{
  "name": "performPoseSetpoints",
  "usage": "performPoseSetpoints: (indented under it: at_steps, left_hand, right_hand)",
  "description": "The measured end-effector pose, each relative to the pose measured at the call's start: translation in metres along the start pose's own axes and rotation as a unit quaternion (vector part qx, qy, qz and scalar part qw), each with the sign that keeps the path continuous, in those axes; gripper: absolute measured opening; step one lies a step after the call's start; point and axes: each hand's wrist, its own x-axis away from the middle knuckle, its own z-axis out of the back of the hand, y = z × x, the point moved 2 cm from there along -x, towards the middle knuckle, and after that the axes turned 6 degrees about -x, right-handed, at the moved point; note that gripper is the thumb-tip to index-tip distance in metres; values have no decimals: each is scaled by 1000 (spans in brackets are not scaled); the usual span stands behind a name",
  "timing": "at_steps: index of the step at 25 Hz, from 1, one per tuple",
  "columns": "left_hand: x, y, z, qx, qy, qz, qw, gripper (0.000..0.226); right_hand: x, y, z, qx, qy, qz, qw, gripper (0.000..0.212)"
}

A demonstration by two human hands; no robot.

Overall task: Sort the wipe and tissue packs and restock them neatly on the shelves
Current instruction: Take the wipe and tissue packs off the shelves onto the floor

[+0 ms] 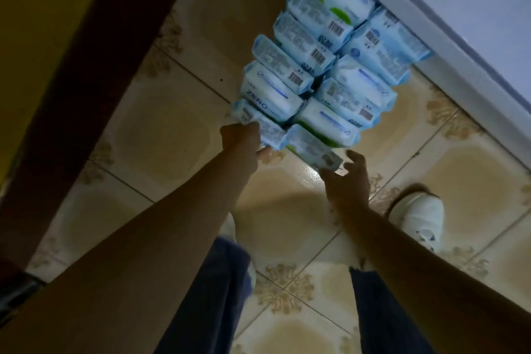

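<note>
Packs (316, 66) line beige patterned tiles (172, 123); left grip (241, 138) grasps one, right grip (347, 178) unclear.

Bare forearms (149, 238), dark blue trousers (207, 296), white sneaker (416, 215).

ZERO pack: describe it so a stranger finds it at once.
Two rows of packs lie on the tiled floor. In the row the left hand grips, the ZERO pack is second from it. It alone reads ZERO; neighbours show printed backs.
</note>
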Motion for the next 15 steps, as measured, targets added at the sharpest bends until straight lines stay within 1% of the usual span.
performPoseSetpoints:
  at_steps: [1, 2, 3, 4, 5, 6, 8, 11, 12, 13, 15]
  left_hand:
    - [-5, 1, -8, 2, -10, -5, 1000, 43]
    - [-7, 2, -13, 16, -15, -8, 1000, 46]
    - [-7, 4, -17, 24, -13, -14, 1000, 46]
    - [-7, 6, -19, 27, -8, -23, 999, 44]
    - [-6, 10, -19, 21, -4, -37, 999, 40]
    - [-6, 14, -19, 15, 0, -55, 998, 36]
    - [-2, 22, -18, -20, -10, -85, 996, 32]
    - [5, 28, -10, -42, -33, -87, 995, 24]
    - [10, 29, -7, -60, -36, -87, 994, 21]
    - [16, 29, -4, -89, -38, -92, 991, 23]
    - [30, 29, -1, -128, -42, -101, 986, 33]
  right_hand:
    - [-5, 6, -4, -97, 22, -82, 992, 61]
    - [-6, 9, -8, -182, 16, -145, 972, 55]
    - [-8, 9, -11, -250, -13, -185, 950, 38]
    - [-8, 6, -12, -293, -43, -208, 932, 20]
    - [-9, 0, -11, -322, -62, -217, 920, 10]
    - [-11, -5, -10, -336, -75, -222, 912, 10]
    - [-14, -12, -6, -332, -101, -215, 913, 8]
    - [-12, -16, 1, -282, -135, -209, 927, 11]
    - [-11, -15, 4, -234, -136, -208, 940, 9]
    - [-10, -17, 9, -169, -141, -202, 954, 12]
    - [-3, -26, 19, -37, -163, -163, 972, 28]
